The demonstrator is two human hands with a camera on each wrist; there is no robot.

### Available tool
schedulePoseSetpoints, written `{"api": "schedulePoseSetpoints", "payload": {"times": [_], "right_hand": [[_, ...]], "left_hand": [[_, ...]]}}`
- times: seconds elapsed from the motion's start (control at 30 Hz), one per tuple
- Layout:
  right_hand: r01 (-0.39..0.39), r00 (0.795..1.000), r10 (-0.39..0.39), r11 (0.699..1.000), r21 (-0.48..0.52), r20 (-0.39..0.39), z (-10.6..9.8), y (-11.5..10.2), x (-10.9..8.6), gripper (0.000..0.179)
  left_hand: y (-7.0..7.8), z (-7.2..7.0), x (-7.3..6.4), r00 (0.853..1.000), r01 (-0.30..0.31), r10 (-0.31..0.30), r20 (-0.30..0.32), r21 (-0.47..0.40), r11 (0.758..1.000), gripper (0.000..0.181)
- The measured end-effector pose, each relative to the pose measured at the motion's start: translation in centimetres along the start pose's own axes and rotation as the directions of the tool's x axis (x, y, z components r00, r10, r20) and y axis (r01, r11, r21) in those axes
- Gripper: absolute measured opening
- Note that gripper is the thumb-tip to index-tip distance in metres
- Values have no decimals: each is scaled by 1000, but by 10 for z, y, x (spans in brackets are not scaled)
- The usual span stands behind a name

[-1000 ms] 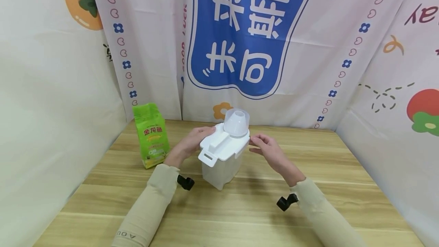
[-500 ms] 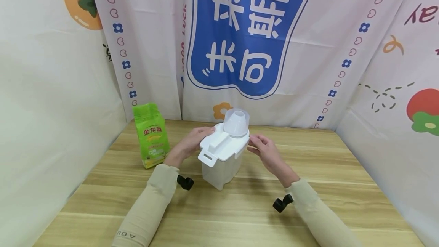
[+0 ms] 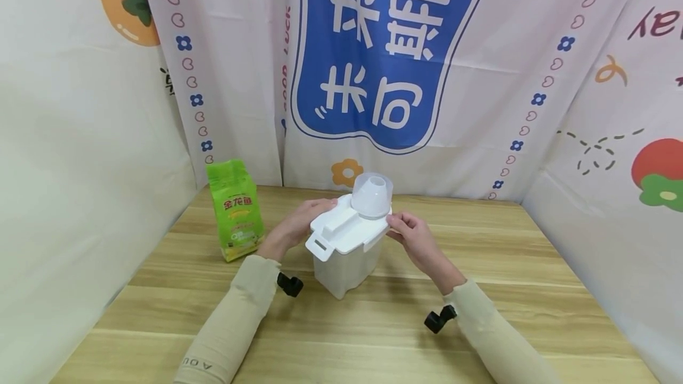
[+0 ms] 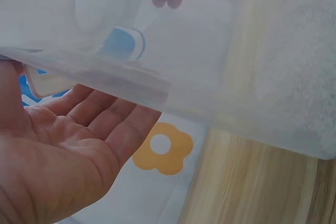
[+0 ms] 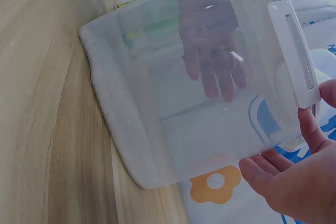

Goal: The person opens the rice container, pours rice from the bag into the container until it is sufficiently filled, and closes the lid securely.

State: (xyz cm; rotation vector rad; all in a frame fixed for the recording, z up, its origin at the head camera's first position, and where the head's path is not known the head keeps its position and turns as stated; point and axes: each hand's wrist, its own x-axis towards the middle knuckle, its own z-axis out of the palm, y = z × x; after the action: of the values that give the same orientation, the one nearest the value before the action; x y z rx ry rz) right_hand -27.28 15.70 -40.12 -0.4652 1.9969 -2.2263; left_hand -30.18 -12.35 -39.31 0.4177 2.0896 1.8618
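A translucent storage container (image 3: 341, 268) with a white lid (image 3: 347, 224) stands on the table, a clear measuring cup (image 3: 372, 195) on its lid. White grains, like rice, lie at the bottom (image 5: 118, 111). My left hand (image 3: 301, 221) rests along the container's left side, its thumb at the lid's edge. In the left wrist view, that hand's fingers (image 4: 100, 111) are nearly straight beside the wall. My right hand (image 3: 421, 245) pinches the lid's right edge; the right wrist view shows its thumb and index finger at the end of the white side latch (image 5: 296, 53).
A green packet (image 3: 235, 212) stands to the left of the left hand. Printed cloth walls (image 3: 245, 76) close off the back and both sides of the wooden table (image 3: 480, 242). A small black camera mount (image 3: 440, 319) sits at each wrist.
The container has turned slightly clockwise, its measuring cup shifting right and the front tab left. My right hand has moved in slightly to the lid's edge. The left hand has barely moved.
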Motion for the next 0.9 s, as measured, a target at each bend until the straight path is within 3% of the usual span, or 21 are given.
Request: {"api": "schedulePoseSetpoints", "payload": {"times": [0.9], "right_hand": [[2,1000,-2,1000,-29,-9,4,2,-8,23]], "left_hand": [[-1,3,0,1000,7,-5,29,-54,999,52]]}}
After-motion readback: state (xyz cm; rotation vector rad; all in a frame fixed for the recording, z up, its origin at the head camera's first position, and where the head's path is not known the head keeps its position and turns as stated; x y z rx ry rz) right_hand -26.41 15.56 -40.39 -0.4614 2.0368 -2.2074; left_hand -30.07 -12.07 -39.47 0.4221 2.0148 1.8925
